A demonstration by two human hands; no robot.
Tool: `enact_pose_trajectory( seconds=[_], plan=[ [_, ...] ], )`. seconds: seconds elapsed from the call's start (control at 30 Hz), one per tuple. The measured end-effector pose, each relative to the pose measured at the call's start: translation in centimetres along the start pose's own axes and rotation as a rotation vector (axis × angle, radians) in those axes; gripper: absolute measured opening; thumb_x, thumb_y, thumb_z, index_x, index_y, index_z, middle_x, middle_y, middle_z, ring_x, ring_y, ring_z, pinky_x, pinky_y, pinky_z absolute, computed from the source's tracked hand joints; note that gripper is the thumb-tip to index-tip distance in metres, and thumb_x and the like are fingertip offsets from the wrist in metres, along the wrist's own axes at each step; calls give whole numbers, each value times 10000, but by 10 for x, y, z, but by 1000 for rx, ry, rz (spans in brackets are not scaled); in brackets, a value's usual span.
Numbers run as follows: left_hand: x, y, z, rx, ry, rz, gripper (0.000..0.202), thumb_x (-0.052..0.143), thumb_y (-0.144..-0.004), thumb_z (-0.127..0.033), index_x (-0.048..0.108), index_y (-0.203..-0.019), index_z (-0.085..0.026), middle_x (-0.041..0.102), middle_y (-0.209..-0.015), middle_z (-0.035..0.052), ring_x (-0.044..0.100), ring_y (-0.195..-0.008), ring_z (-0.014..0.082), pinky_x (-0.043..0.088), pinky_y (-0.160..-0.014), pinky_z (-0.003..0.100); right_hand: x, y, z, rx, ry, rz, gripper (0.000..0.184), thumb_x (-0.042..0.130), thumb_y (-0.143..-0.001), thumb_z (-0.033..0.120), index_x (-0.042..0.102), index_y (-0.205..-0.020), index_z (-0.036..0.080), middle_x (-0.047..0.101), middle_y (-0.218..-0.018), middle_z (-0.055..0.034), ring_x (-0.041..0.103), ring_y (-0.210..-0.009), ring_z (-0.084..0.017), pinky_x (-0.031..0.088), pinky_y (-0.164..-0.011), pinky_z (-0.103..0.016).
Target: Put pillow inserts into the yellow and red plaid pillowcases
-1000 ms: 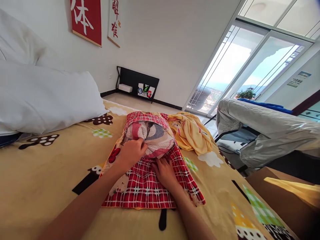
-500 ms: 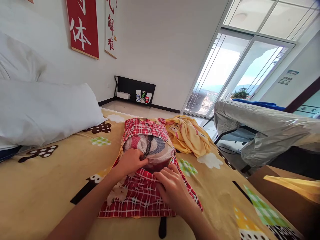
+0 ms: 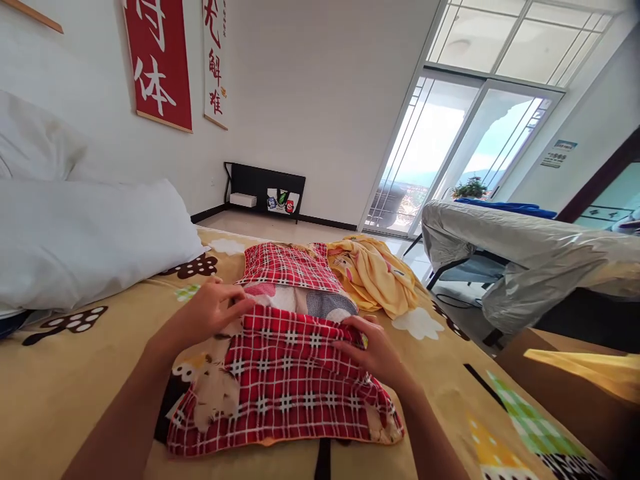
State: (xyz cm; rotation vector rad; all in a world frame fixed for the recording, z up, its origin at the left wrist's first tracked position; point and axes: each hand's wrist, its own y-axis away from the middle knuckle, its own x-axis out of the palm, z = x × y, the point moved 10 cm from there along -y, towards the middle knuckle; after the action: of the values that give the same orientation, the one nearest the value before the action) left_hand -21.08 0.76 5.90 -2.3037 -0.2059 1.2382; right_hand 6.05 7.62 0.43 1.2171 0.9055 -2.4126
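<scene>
As we looked down on the bed [image 3: 75,380], our left hand [image 3: 210,313] and right hand [image 3: 373,350] each pinched the folded edge of one red plaid cloth [image 3: 290,393] lying mid-bed. One yellow garment [image 3: 373,270] lay by the far edge, two white pillows [image 3: 90,240] along the left edge.

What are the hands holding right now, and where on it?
The red plaid cloth, by the upper edge of its near flap: left hand at the left end, right hand at the right end.

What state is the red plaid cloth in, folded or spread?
Partly folded: left hand and right hand hold the red plaid cloth by its near edge, drawn up over the bundled clothes.
</scene>
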Motion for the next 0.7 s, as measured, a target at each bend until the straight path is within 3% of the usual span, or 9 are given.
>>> enact_pose_trajectory(
  seconds=[0.07,0.13,0.17,0.27,0.4,0.47,0.6,0.63,0.7],
  plan=[
    [1,-5,3,-29,3,-59,444,421,-896,-585,652,-887,-206,669,-749,10,542,-722,175,417,-727,286,-16,0,-13,62,-17,-199,459,564,-824,619,612,-1058,227,681,-967,-50,570,-918,-231,421,-836,-358],
    [18,-8,4,-31,15,11,414,415,-909,-555,640,-942,-209,666,-770,10,552,-750,179,411,-712,272,-20,0,-20,88,9,-288,493,512,-858,613,577,-1154,224,687,-965,-55,586,-921,-233,415,-856,-370],
    [30,-9,5,-24,18,74,407,415,-913,-542,645,-881,-207,650,-728,5,547,-724,174,403,-693,263,-17,-1,-20,81,43,-282,474,478,-882,600,585,-1150,224,692,-954,-55,595,-914,-231,404,-866,-375],
    [71,-8,14,-39,-10,257,506,408,-912,-531,536,-564,-186,519,-528,-5,463,-554,144,338,-577,257,8,-6,-20,59,184,-85,430,385,-942,560,661,-930,231,706,-885,-47,614,-854,-218,374,-858,-376],
    [110,-7,26,-78,-32,410,528,458,-875,-540,426,-488,-182,449,-477,-14,389,-473,123,253,-513,274,32,0,-22,82,198,246,506,411,-922,593,621,-652,220,644,-646,-3,551,-623,-163,380,-736,-327],
    [103,-11,26,-67,-3,358,524,457,-871,-537,391,-490,-184,426,-479,-21,386,-487,123,255,-522,270,22,2,-14,41,129,251,520,426,-908,612,610,-625,216,611,-611,8,522,-598,-148,380,-711,-311],
    [63,-22,31,-25,128,54,461,393,-896,-520,434,-581,-186,473,-591,-21,459,-621,139,336,-624,253,-8,-6,-17,-15,51,-25,397,459,-909,570,655,-926,225,684,-911,-38,590,-858,-199,381,-840,-341],
    [63,-23,36,-24,150,29,456,393,-890,-530,441,-594,-187,481,-608,-20,466,-640,142,346,-641,254,-5,-8,-25,7,74,-59,365,469,-912,543,638,-960,224,683,-970,-48,590,-916,-210,377,-860,-350],
    [81,-23,52,-61,179,72,482,411,-859,-580,432,-577,-190,467,-585,-23,454,-621,144,346,-628,259,18,-12,-46,84,158,-23,306,462,-925,483,611,-896,217,688,-938,-44,603,-903,-211,380,-859,-361]
  ],
)
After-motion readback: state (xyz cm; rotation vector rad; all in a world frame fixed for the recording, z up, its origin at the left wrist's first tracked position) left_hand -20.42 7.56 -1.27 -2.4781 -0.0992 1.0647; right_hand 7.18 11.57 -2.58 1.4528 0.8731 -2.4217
